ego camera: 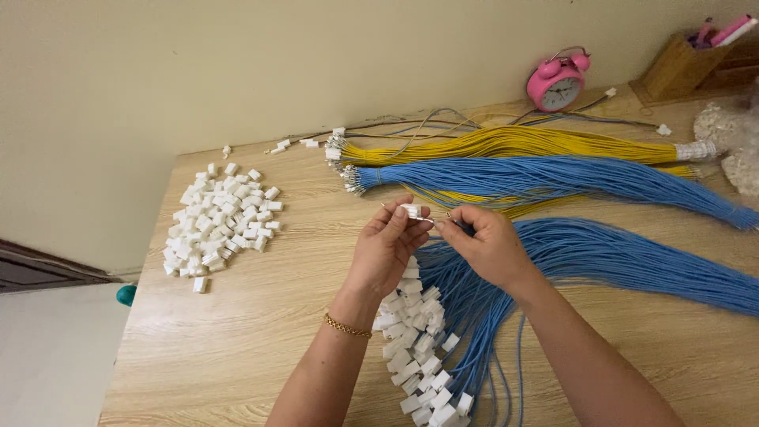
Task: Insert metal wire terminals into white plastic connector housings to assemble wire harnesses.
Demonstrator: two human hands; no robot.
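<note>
Head view of a wood-grain laminate table [261, 332] set against a plain wall. The left hand [385, 249], a gold chain bracelet [346, 326] at its wrist, pinches a small white plastic connector housing [411, 210] between thumb and fingertips, held raised above the table's middle so that its open end faces the other hand. The right hand [486, 245] pinches the tip of a thin blue wire [447, 215] just beside the housing; whether the wire has entered it cannot be told. Below the hands, toward the near edge, lies a sheaf of blue wires already ending in white housings [419, 356], fanned so that the blocky ends lie together. A loose heap of unfitted white housings [221, 225] sits near the left edge, within reach of the left hand. Toward the far edge lie long bundles of flexible insulated wire, one yellow [514, 144] and one blue [553, 178], tied at one end with metal terminals showing. At the far right corner stand a round pink alarm clock [558, 81] and a wooden holder [680, 67] with pens.
</note>
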